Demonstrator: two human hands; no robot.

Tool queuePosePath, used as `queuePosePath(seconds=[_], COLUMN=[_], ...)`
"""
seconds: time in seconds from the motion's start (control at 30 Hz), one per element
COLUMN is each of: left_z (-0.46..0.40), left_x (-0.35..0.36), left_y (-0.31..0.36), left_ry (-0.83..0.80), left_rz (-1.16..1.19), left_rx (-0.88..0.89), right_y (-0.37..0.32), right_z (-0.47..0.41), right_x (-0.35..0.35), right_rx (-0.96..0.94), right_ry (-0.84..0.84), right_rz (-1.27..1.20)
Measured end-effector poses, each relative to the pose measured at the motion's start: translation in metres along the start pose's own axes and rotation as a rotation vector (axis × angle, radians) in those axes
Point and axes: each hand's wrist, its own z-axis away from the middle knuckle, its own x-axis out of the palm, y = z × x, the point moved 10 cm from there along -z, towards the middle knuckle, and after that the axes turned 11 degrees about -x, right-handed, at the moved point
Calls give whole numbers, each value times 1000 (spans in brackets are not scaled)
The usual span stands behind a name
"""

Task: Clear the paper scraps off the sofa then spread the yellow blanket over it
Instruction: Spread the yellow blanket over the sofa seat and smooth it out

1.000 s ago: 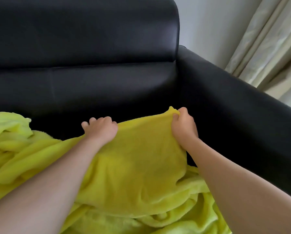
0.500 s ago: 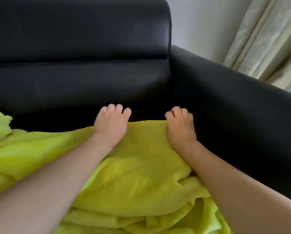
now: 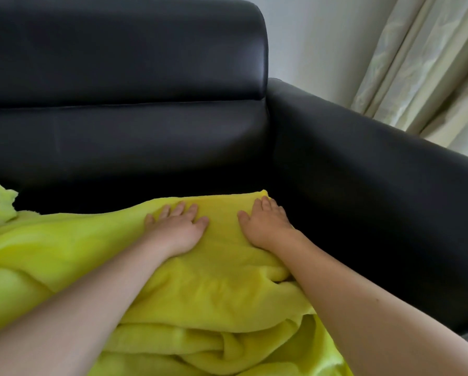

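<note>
- Nearest us we count two bare forearms, both cut off by the lower edge of the view.
- One yellow blanket [image 3: 213,283] lies on the sofa seat; it is soft and fleecy, bunched into thick rolled folds close to us and smoother toward its far edge. Its left and lower parts run out of view.
- Our left hand [image 3: 177,230] rests palm down on the blanket, fingers straight and slightly spread, holding nothing.
- Our right hand [image 3: 265,225] lies flat just beside it, near the blanket's far corner, fingers straight, holding nothing as well.
- One black sofa [image 3: 151,142] in smooth, shiny leather-like material has a rounded, padded backrest and one armrest [image 3: 376,191] on the right; the strip of seat beyond the blanket is too dark to make out.
- Farthest, we see one plain pale wall [image 3: 308,44] and pale, faintly patterned curtains [image 3: 428,66] in vertical folds, cut off at the right.
</note>
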Motion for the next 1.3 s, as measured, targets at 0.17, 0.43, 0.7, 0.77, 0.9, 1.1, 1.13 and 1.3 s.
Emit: queuePosePath(seconds=[0.17,0.43,0.7,0.77,0.9,1.1,1.13,1.3], left_z=[-11,-33,-70,-78,-90,-83,-80,-78], left_x=[-4,-8,-7,-6,-6,-9,-8,-24], left_y=[9,19,30,32,37,37,35,37], left_ry=[-2,67,-7,5,19,95,86,106], left_rz=[-17,-30,-37,-36,-32,-86,-100,-134], left_rx=[8,24,-3,-5,-8,-16,-23,2], right_y=[11,30,40,42,28,33,33,39], right_z=[-16,-47,-84,-91,-96,-97,-98,-97], right_x=[1,-3,-9,-8,-18,-11,-11,-15], right_rx=[11,73,56,41,-142,-159,-147,-78], right_ry=[-46,-58,-45,-31,142,76,65,13], right_rz=[15,28,53,57,152,91,101,125])
